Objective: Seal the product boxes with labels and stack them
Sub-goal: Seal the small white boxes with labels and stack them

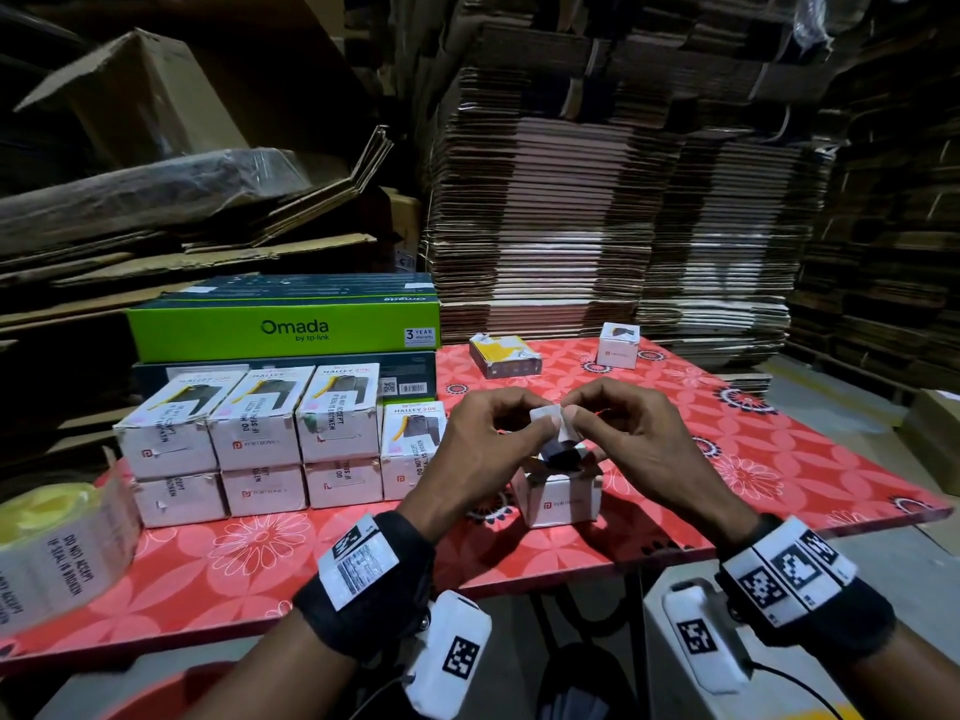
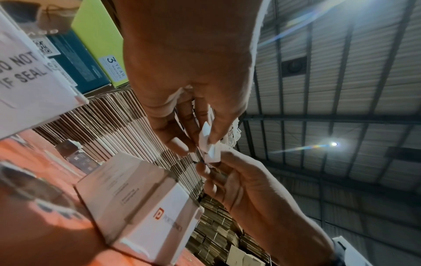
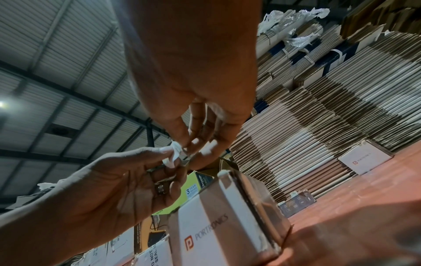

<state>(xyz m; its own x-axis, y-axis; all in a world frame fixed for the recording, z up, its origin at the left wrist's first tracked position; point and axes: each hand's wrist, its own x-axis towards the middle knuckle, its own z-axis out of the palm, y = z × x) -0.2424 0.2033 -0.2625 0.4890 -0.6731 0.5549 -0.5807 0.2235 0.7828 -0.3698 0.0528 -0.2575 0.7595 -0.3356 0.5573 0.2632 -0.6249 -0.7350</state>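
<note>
Both hands met above a small white product box on the red flowered table, the left hand and right hand each pinching a white label between thumb and fingertips. That box stood near the front edge with its top flaps up. To the left, sealed boxes bearing "DO NOT ACCEPT IF SEAL IS BROKEN" strips sat stacked two high in a row, in front of a green Omada carton. A label roll lay at the table's left end. Two more small boxes waited at the far edge, before piled flat cardboard.
</note>
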